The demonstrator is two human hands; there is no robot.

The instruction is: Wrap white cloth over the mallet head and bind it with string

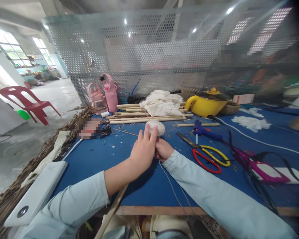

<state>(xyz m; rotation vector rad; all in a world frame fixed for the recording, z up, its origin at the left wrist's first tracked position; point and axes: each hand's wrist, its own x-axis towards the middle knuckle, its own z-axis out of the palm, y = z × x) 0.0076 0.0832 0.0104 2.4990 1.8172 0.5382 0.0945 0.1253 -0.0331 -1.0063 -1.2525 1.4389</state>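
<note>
My left hand [144, 151] reaches over the middle of the table, its fingertips on the near edge of a smooth white oval piece [156, 127]. Its thumb is hidden. Pressed against it, my right hand [163, 149] is closed with the fingers curled in. A thin pale cord [169, 182] hangs from beneath the right hand toward the table's front edge. What lies between the two hands is hidden. A long flat strip [114, 209] runs from my lap up under my left wrist. A thin brown twig [126, 132] sticks out left of the fingers.
Scissors [201, 152], a blue glue gun [206, 131] and a magenta tool [261, 167] lie right. Behind are pale sticks [147, 119], white cloth [161, 102], a yellow pot [208, 103] and a pink bottle [111, 94]. A white power bank [37, 192] lies left.
</note>
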